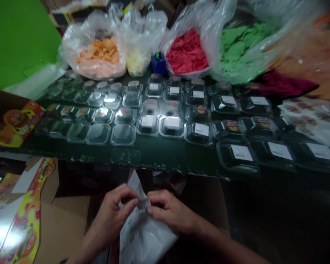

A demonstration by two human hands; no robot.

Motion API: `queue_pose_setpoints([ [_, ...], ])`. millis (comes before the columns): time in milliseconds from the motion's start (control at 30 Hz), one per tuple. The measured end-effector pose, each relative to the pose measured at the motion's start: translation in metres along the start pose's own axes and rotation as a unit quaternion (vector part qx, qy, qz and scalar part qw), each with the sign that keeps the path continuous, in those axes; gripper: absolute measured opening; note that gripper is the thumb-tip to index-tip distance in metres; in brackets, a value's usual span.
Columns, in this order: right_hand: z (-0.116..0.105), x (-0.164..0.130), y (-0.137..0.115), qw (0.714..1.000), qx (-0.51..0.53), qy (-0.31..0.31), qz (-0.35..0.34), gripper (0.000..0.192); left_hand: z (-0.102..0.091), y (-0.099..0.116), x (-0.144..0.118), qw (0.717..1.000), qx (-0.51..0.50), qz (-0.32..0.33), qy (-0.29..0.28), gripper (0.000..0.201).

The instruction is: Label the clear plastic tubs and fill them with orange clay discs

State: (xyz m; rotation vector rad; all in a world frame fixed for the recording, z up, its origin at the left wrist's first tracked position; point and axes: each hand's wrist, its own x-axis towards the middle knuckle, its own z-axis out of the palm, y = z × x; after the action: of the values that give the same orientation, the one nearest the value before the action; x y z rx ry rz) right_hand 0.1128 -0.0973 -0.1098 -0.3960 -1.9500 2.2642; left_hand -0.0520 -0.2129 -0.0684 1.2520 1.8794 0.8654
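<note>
White glossy label sheet (143, 231) held near, below table edge (154, 161), between both hands. Left hand (112, 212) and right hand (170, 211) fingertips pinch small white sticker (143, 203) at sheet's middle. Sheet's long axis runs near-to-far, top corner pointing far.

Two bare hands, left hand (112, 212) and right hand (169, 211), both entering from bottom edge. Forearms bare too, no sleeves in view up to frame edge. No gloves, rings, watch or wristband visible. Fingers bare; nails too blurred to tell. Low light, slight motion blur. Rest of body out of frame.
</note>
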Motion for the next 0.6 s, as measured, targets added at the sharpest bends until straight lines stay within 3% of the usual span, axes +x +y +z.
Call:
queue_pose_setpoints([
  [133, 0.0, 0.008, 0.005, 0.999, -0.019, 0.017, 0.039, 0.025, -0.041, 0.017, 0.028, 0.999, -0.013, -0.001, 0.043, 0.023],
  [233, 0.0, 0.013, 0.015, 0.997, -0.024, 0.006, 0.068, 0.025, -0.086, 0.039, 0.069, 0.993, 0.08, 0.063, 0.063, 0.019],
  [333, -0.002, 0.015, 0.023, 0.995, -0.019, 0.007, 0.101, 0.024, -0.119, 0.052, 0.115, 0.976, 0.183, 0.117, 0.028, 0.018],
  [467, -0.007, 0.016, 0.03, 0.987, -0.015, 0.017, 0.161, 0.024, -0.13, 0.053, 0.155, 0.961, 0.251, 0.116, -0.011, 0.021],
  [600, -0.01, 0.019, 0.037, 0.98, -0.008, -0.005, 0.2, 0.025, -0.127, 0.049, 0.168, 0.957, 0.264, 0.112, -0.033, 0.022],
])
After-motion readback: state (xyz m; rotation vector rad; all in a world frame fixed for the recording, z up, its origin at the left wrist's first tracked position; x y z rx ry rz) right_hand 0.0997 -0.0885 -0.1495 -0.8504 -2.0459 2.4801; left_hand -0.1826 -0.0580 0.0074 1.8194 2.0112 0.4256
